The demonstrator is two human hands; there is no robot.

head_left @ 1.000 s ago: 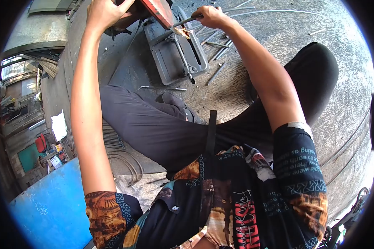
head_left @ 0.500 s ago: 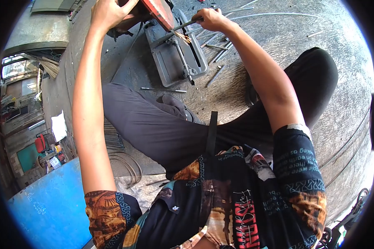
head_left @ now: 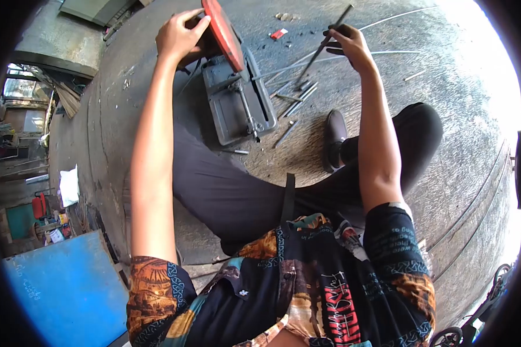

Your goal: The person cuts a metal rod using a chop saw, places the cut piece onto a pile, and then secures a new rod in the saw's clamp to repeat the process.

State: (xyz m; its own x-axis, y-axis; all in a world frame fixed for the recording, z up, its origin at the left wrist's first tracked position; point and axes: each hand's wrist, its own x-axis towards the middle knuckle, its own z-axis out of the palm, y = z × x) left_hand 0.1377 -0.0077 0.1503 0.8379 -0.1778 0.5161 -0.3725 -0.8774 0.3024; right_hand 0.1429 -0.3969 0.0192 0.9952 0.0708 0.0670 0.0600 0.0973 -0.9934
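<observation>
A cut-off saw with a red blade guard stands on the floor, its grey base and vise below. My left hand is closed on the saw's upper part behind the guard; the grip itself is mostly hidden. To the right, clear of the saw, my right hand pinches a dark metal rod between thumb and fingers. The rod slants from upper right to lower left. Beneath it, several cut metal rods lie on the floor beside the saw base.
Long thin rods stretch across the floor to the right. A small red packet lies beyond the saw. My shoe is near the cut pieces. A blue panel stands at lower left.
The rod has left the saw and moved right with my right hand. Sparks seen earlier at the blade are gone. My left hand stays on the saw.
</observation>
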